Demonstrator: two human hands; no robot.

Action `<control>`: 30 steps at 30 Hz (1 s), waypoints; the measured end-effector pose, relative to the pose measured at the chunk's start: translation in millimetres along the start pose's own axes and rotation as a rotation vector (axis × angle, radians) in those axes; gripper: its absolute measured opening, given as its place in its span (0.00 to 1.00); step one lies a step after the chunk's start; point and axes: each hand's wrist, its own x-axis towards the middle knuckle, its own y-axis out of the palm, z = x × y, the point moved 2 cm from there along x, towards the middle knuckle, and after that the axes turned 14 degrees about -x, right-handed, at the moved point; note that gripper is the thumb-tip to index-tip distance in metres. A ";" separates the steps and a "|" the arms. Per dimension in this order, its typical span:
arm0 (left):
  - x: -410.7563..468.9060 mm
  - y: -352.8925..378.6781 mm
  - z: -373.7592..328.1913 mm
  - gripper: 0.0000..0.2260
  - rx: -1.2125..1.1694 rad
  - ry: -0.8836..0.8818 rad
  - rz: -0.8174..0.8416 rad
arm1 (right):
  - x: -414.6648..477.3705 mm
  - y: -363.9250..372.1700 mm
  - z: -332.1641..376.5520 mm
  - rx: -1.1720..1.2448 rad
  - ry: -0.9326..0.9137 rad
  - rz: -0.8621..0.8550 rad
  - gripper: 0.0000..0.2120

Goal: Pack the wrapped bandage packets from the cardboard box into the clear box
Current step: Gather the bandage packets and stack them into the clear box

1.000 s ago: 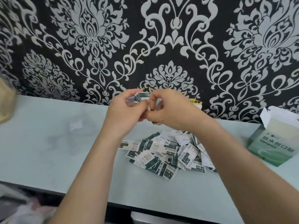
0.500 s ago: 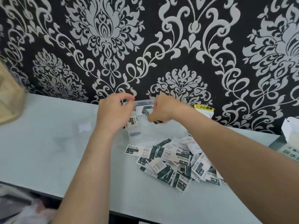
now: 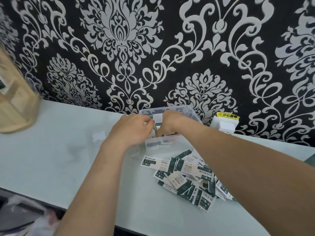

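At the table's (image 3: 51, 159) far left edge stands a wooden object (image 3: 15, 106), cut off by the frame. Along the far edge by the wall, the clear box (image 3: 190, 111) holds a few bandage packets (image 3: 157, 126). Both hands reach into it: the left hand (image 3: 131, 130) and right hand (image 3: 170, 121) are close together, fingers curled on those packets. Just nearer, a loose heap of packets (image 3: 185, 178) lies on the table.

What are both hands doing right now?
Left hand: closed on bandage packets inside the clear box.
Right hand: closed on the same packets.
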 end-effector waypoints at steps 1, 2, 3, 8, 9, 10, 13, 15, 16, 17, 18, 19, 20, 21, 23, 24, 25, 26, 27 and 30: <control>0.5 -3.6 -0.7 0.14 -0.023 0.011 -0.014 | 0.5 -0.3 -0.7 0.018 0.005 0.005 0.14; 1.2 -7.4 -1.5 0.14 -0.033 0.019 -0.018 | 0.9 -0.4 -1.8 0.041 0.006 0.008 0.13; 1.8 -10.8 -1.7 0.14 -0.039 0.025 -0.013 | 1.2 -0.7 -2.9 0.070 0.005 0.009 0.11; 4.1 -16.5 -3.4 0.14 -0.052 0.034 0.002 | 4.3 -1.2 -7.9 0.247 -0.001 -0.022 0.01; 4.8 -14.7 -2.5 0.14 -0.056 0.029 -0.002 | 5.5 -1.2 -8.1 0.271 0.006 -0.036 0.02; 4.7 -13.6 -2.0 0.14 -0.058 0.030 -0.014 | 6.3 -1.7 -7.9 0.291 0.010 -0.052 0.03; 0.4 -14.4 -4.5 0.14 -0.017 0.090 -0.150 | 3.4 -5.7 -14.0 0.352 0.004 -0.103 0.05; -11.0 -20.2 -17.1 0.13 -0.018 0.201 -0.334 | -8.4 -13.6 -28.3 0.397 -0.006 -0.177 0.08; -19.8 -22.8 -26.7 0.12 -0.067 0.258 -0.405 | -17.4 -18.3 -36.8 0.444 -0.009 -0.228 0.09; -28.5 -23.6 -36.9 0.11 -0.127 0.296 -0.417 | -29.6 -22.9 -46.4 0.518 -0.013 -0.288 0.09; -38.8 -20.7 -49.8 0.11 -0.187 0.312 -0.356 | -47.3 -25.4 -58.4 0.606 -0.016 -0.343 0.10; -45.8 -14.7 -58.8 0.10 -0.219 0.309 -0.234 | -63.7 -26.4 -69.1 0.692 -0.027 -0.382 0.10; -52.5 -5.7 -68.5 0.10 -0.213 0.299 -0.075 | -81.7 -25.3 -80.2 0.754 -0.044 -0.402 0.10; -58.4 6.1 -76.0 0.10 -0.165 0.286 0.090 | -99.1 -21.2 -90.4 0.782 -0.061 -0.404 0.09; -71.5 32.5 -86.2 0.15 0.005 0.269 0.348 | -128.3 -5.6 -108.4 0.732 -0.057 -0.366 0.07; -76.6 45.6 -85.6 0.20 0.092 0.263 0.424 | -137.2 5.1 -114.7 0.653 -0.047 -0.327 0.04; -80.6 57.8 -81.6 0.26 0.164 0.255 0.473 | -142.9 16.6 -118.4 0.567 -0.042 -0.283 0.02; -83.7 67.2 -76.3 0.29 0.209 0.246 0.490 | -146.0 28.4 -120.0 0.495 -0.042 -0.246 0.02; -85.1 73.5 -70.6 0.31 0.224 0.240 0.482 | -146.6 39.4 -121.0 0.441 -0.047 -0.218 0.03; -82.3 82.7 -58.5 0.23 0.170 0.265 0.386 | -147.5 66.8 -123.0 0.341 -0.059 -0.211 0.10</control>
